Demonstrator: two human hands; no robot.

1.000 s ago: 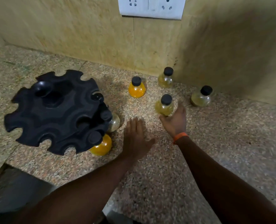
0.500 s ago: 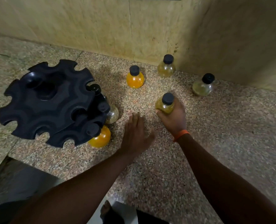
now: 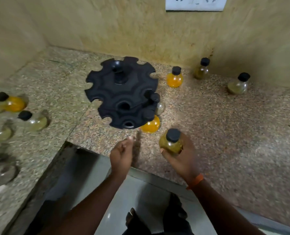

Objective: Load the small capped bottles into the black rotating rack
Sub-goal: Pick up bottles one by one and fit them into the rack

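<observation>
The black rotating rack [image 3: 122, 92] stands on the granite counter, its rim cut with slots. Two capped bottles hang in slots on its near right side: an orange one [image 3: 151, 126] and a pale one [image 3: 160, 106]. My right hand [image 3: 181, 156] grips a small yellow-green bottle with a black cap [image 3: 171, 141], lifted just right of the rack's near edge. My left hand [image 3: 121, 154] hovers below the rack with loosely curled fingers and holds nothing. Loose bottles stand by the wall: an orange one [image 3: 174, 78], a dark one [image 3: 202, 69] and a pale one [image 3: 239, 84].
Several more capped bottles [image 3: 15, 103] lie on the counter's left wing, blurred. The counter's inner corner edge [image 3: 69, 143] drops to the floor below my arms. A wall socket [image 3: 194, 4] sits high on the back wall.
My right hand closed on the yellow-green bottle and lifted it toward the rack. My left hand rose off the counter. The view swung left, revealing the left-hand bottles.
</observation>
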